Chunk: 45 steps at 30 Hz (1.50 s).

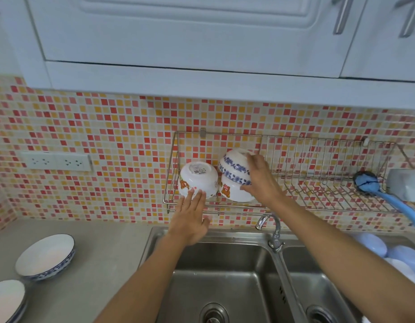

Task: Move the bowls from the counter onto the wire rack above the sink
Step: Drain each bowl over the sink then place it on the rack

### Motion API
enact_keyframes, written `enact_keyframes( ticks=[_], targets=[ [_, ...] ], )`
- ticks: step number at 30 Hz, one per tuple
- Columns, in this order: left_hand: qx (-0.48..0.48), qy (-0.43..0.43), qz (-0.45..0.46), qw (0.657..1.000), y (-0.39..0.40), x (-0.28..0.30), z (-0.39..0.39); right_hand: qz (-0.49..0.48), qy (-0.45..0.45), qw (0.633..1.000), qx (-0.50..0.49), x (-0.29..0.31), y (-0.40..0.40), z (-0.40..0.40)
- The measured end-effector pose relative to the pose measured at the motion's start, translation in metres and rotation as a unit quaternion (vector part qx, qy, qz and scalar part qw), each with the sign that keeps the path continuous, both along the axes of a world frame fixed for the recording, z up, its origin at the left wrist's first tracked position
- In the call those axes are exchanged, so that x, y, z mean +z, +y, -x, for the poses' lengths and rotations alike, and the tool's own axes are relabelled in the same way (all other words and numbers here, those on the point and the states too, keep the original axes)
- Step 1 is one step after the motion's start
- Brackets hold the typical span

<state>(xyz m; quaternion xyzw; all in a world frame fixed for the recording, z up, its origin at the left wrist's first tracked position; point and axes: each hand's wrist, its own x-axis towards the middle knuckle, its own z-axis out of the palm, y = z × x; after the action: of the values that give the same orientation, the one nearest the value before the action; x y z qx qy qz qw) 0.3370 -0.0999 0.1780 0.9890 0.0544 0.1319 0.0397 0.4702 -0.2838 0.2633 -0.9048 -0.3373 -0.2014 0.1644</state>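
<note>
Your right hand [260, 180] grips the blue-patterned bowl [234, 167], upturned and stacked on a bear bowl [234, 191] at the left end of the rack [318, 190]. Your left hand [190, 217] is open, fingers flat, fingertips touching a second bear bowl [198, 178], upside down just beside the stack. Two blue-rimmed bowls [45, 257] sit on the counter [104, 252] left of the sink [225, 271]. A blue brush [374, 185] lies at the rack's right end.

Rear wall: mosaic tile backsplash [104, 127] in red, orange, pink and cream. White wall cabinets [178, 31] with metal bar handles [340, 17] mounted above. White double socket plate [56, 161] at left. Grey countertop [97, 257] adjoins a stainless double sink [225, 271] with chrome tap [273, 231].
</note>
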Motion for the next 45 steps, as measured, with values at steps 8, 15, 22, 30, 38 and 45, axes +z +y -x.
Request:
enact_keyframes(
  ticks=[8,15,22,30,38,45],
  targets=[
    [-0.007,-0.003,0.004,1.000,-0.004,0.001,-0.001,0.126,-0.030,0.991,-0.020,-0.018,-0.005,-0.008],
    [0.003,-0.002,-0.015,1.000,0.003,-0.011,-0.006,0.081,0.066,0.994,0.007,-0.031,-0.001,-0.019],
    [0.011,-0.002,-0.009,1.000,0.002,-0.009,0.000,0.011,0.156,0.988,0.010,-0.038,0.000,-0.023],
    [0.037,-0.017,0.033,0.999,-0.007,-0.004,0.002,-0.107,0.193,0.975,-0.005,-0.045,-0.009,-0.013],
    [-0.060,-0.053,0.200,0.977,-0.046,0.025,-0.050,-0.174,0.223,0.957,-0.065,-0.057,-0.001,-0.027],
    [-0.049,0.072,0.188,0.978,-0.047,0.030,-0.082,-0.169,0.196,0.963,-0.079,-0.048,-0.001,-0.013]
  ],
)
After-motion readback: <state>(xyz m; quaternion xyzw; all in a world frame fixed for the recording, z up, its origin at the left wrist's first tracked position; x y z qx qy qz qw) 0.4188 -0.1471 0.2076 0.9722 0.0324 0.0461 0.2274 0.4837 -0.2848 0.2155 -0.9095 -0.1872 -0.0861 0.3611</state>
